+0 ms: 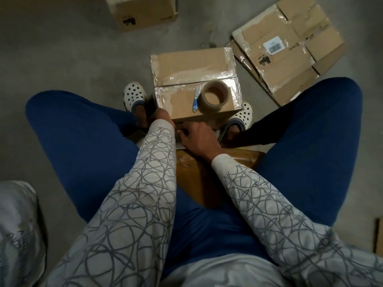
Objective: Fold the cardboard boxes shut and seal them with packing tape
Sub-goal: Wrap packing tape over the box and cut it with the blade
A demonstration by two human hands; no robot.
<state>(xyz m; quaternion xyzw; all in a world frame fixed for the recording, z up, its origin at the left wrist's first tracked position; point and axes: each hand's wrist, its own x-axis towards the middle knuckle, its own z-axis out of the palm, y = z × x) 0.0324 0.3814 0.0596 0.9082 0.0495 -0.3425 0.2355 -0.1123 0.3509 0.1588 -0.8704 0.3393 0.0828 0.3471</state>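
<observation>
Your 2 patterned sleeves (132, 204) are filling the bottom of the view, with your blue trousers (83, 131) spreading out either side while you're sitting on a brown seat (199, 175). Your left hand (162, 116) is reaching down by the near left corner of the cardboard box (186, 65), but the cuff is hiding most of it, so I can't tell what the fingers are doing. Your right hand (196, 137) is resting against the box's near side with the fingers bent inward. Can't tell whether they're actually gripping anything either.

The box is standing on the floor (62, 48) between your 2 white clogs (134, 93), flaps closed, clear tape shining across the top seam and edges. A roll of packing tape (214, 96) is lying flat on the lid near your side, and a small blue-and-white cutter (195, 99) is lying just beside it on the left.

Off to the right, flattened boxes (290, 48) are lying stacked on the floor, the top one wearing a barcode label. Further off at the top edge a 2nd box (143, 13) is sitting, and a pale printed bag (16, 224) is poking in at the bottom left.
</observation>
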